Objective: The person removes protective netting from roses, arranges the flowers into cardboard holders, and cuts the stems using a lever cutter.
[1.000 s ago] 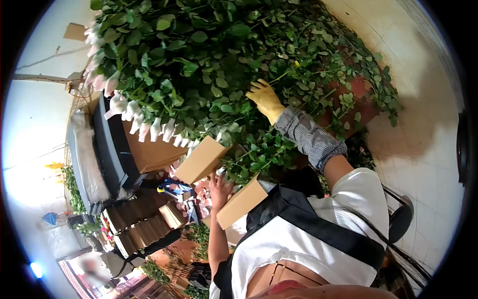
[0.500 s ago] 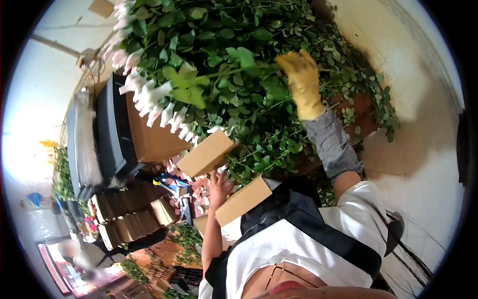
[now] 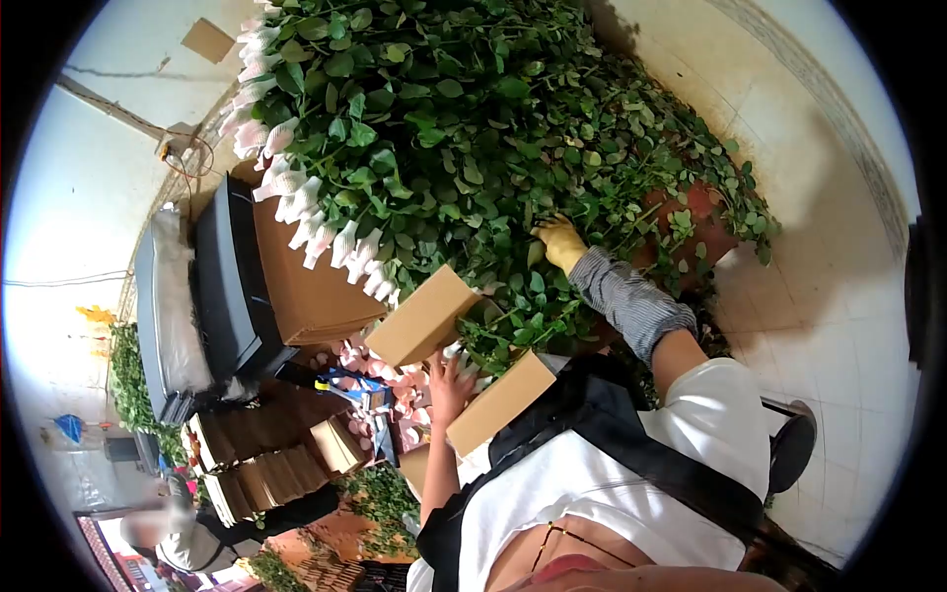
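A large heap of leafy green rose stems fills the top of the head view. Its pale pink blooms, wrapped in white netting sleeves, line the left edge. My right hand, in a yellow glove with a grey striped sleeve, rests against the leaves at the heap's near side. Its fingers look spread, with the tips partly among leaves. My bare left hand lies between two upright cardboard flaps, fingers apart, beside white-wrapped blooms and loose pink petals. More rose stems lie between these flaps.
At left stand a big cardboard sheet and black bins. Blue-and-yellow tools lie near my left hand, beside stacked cardboard pieces. A person is at lower left. A dark round stool seat is at right.
My gloved hand has come down and nearer my body, from above the heap to its near side. A blurred rose stem by it now lies still among the others. My left hand barely moved.
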### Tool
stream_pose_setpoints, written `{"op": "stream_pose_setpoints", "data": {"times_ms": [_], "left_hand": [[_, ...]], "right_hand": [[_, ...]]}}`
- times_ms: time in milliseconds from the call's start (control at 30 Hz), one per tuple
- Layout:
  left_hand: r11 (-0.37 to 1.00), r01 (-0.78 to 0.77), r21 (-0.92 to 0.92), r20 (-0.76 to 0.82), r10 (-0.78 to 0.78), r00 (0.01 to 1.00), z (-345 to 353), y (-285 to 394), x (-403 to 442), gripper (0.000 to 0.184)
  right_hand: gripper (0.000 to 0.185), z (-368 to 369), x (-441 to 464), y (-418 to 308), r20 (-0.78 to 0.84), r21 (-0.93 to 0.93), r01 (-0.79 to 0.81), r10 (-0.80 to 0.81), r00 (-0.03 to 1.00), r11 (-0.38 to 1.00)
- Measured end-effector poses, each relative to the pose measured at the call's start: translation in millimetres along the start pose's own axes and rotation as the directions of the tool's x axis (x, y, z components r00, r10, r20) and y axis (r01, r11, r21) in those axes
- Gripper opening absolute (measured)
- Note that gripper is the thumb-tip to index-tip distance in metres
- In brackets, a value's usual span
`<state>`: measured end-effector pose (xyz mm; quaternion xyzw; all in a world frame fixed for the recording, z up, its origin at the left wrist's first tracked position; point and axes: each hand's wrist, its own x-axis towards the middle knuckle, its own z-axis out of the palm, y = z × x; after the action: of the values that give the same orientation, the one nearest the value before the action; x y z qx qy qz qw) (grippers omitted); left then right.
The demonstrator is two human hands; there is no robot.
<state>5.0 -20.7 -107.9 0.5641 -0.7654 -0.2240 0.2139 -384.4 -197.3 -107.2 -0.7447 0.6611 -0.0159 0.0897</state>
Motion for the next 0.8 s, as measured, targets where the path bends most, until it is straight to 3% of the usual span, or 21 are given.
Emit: {"op": "stream_pose_setpoints", "data": {"times_ms": [33, 100, 133, 167, 200, 267, 300, 333, 367, 467, 533, 567, 633, 700, 733, 800], "left_hand": [[0.999, -0.034, 0.024, -0.012, 0.034, 0.999, -3.8, 6.1, 0.8, 0.06], [0.996, -0.062, 0.058, -0.016, 0.063, 0.998, -2.1, 2.4, 1.6, 0.058], [0.996, -0.06, 0.062, -0.021, 0.062, 0.998, -2.1, 3.5, 1.8, 0.058], [0.999, -0.029, 0.043, -0.012, 0.029, 0.999, -2.6, 5.6, 1.6, 0.058], [1.0, 0.002, 0.027, -0.004, -0.002, 1.0, -3.0, 7.1, 1.8, 0.058], [0.999, -0.005, 0.053, 0.005, 0.005, 1.0, -3.8, 6.7, 1.2, 0.058], [0.999, 0.001, 0.051, 0.019, -0.002, 1.0, -6.5, 9.6, 2.5, 0.058], [0.995, -0.013, 0.095, 0.018, 0.012, 1.0, -8.2, 12.8, 3.1, 0.057], [0.996, -0.014, 0.091, 0.031, 0.011, 0.999, -8.5, 12.0, 3.3, 0.057], [0.99, -0.014, 0.141, 0.042, 0.008, 0.999, -7.7, 11.3, 1.7, 0.058], [0.991, 0.01, 0.134, 0.057, -0.018, 0.998, -10.9, 16.1, 4.2, 0.059], [0.991, 0.026, 0.134, 0.049, -0.033, 0.998, -11.9, 16.3, 6.4, 0.059], [0.996, 0.048, 0.075, 0.06, -0.053, 0.997, -11.8, 19.2, 5.1, 0.058], [0.991, 0.012, 0.136, 0.05, -0.019, 0.999, -9.1, 13.9, 4.1, 0.058], [0.992, -0.005, 0.129, 0.036, 0.0, 0.999, -8.6, 12.4, 3.7, 0.058], [0.995, -0.016, 0.101, 0.021, 0.014, 1.0, -7.0, 10.3, 3.4, 0.059]], "right_hand": [[0.038, -24.1, 1.6, 0.5, 0.1, 0.204, -0.086, 0.066, 0.993, 0.975], [0.041, -68.8, 8.2, 6.8, -0.084, 0.315, 0.035, -0.009, 0.996, 0.948], [0.038, -94.1, 12.2, 6.9, -0.229, 0.518, 0.093, 0.033, 0.973, 0.85], [0.036, -118.0, 18.9, 7.9, -0.39, 0.579, 0.179, 0.077, 0.918, 0.795], [0.037, -137.8, 39.0, 16.3, -0.403, 0.556, 0.146, 0.112, 0.908, 0.818], [0.032, -172.6, 75.0, 32.2, -0.755, 0.368, 0.289, 0.103, 0.647, 0.884], [0.033, -179.3, 103.7, 49.2, -0.801, 0.232, 0.189, 0.077, 0.594, 0.954], [0.035, -202.1, 119.5, 56.4, -0.721, 0.186, 0.019, 0.123, 0.682, 0.982], [0.036, -204.5, 136.7, 68.0, -0.779, 0.059, -0.045, 0.074, 0.622, 0.997], [0.037, -157.0, 180.5, 109.9, -0.79, -0.05, -0.143, 0.049, 0.611, 0.988], [0.035, -152.2, 177.0, 104.9, -0.605, -0.056, -0.18, 0.11, 0.789, 0.982], [0.032, -168.0, 152.1, 90.9, -0.409, -0.219, -0.193, 0.089, 0.908, 0.957], [0.035, -165.0, 113.4, 76.2, -0.248, -0.094, -0.064, 0.039, 0.968, 0.994], [0.043, -144.4, 86.5, 79.0, -0.169, -0.01, -0.017, 0.015, 0.986, 1.0], [0.047, -147.4, 73.7, 79.5, -0.091, 0.012, -0.018, 0.019, 0.996, 1.0], [0.047, -163.2, 50.6, 70.7, -0.102, 0.073, -0.068, 0.075, 0.992, 0.995]]}}
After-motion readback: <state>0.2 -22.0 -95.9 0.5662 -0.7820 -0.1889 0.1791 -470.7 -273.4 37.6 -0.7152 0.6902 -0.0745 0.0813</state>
